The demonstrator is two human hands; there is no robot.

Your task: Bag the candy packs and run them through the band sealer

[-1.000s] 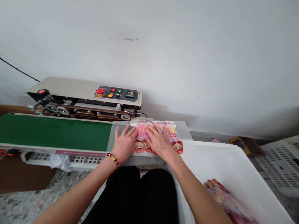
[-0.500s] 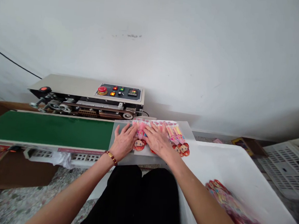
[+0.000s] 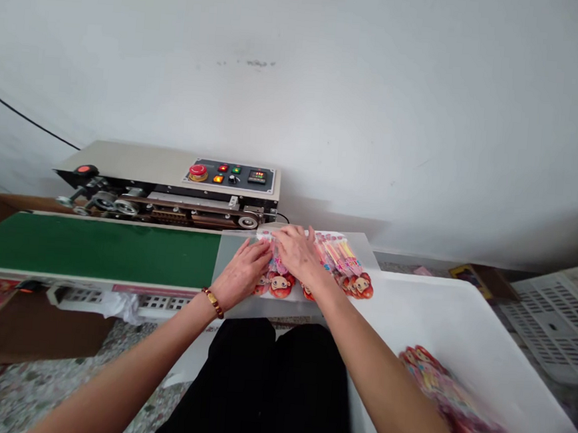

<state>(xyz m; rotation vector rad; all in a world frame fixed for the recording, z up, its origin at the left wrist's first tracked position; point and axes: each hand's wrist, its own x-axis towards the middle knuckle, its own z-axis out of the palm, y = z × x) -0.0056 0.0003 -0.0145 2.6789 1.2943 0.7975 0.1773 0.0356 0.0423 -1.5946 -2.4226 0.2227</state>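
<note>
Evidently, right of the green belt (image 3: 116,249), the printed packets (image 3: 348,256) are touched by the left hand (image 3: 242,271), fingers loosely open, and the right hand (image 3: 297,254), fingers bent, grip unclear; probably light, slick and fragile, they are best held edgewise.

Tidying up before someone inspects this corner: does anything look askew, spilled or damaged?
Two small things. A crumpled white item is bunched below the green belt, looking like stray wrapping. Dark scuffs mark the otherwise pale wall above the control panel. I see no spill.
</note>
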